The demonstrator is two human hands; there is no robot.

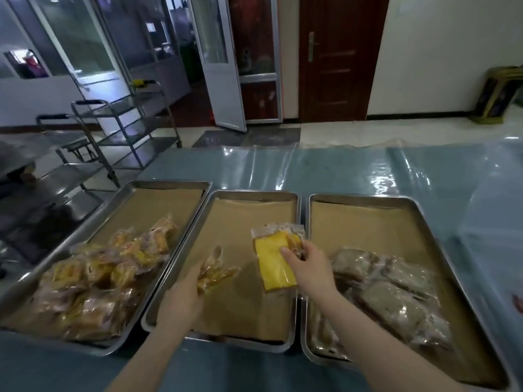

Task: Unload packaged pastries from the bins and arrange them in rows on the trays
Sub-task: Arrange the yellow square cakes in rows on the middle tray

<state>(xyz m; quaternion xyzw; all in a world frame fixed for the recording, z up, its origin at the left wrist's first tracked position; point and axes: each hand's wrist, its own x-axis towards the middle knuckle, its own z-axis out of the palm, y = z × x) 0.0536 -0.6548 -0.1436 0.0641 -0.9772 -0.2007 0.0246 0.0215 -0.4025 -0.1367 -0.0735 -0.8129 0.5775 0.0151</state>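
At centre frame I see my right hand [308,267] closed on a yellow packaged pastry [274,264] over the middle tray [181,278]. My left hand [184,298] grips a clear packet [215,273], blurred, just left of it. Heaped packets fill the left tray [119,190] and right tray [430,219].

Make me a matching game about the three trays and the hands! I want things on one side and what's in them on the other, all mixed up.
Things:
1. left tray
2. middle tray
3. right tray
4. right hand

What it holds:
A. heap of dark brownish packets
B. flat bright yellow packet
C. heap of golden yellow packets
D. mostly bare brown paper

Pairs: 1-C, 2-D, 3-A, 4-B
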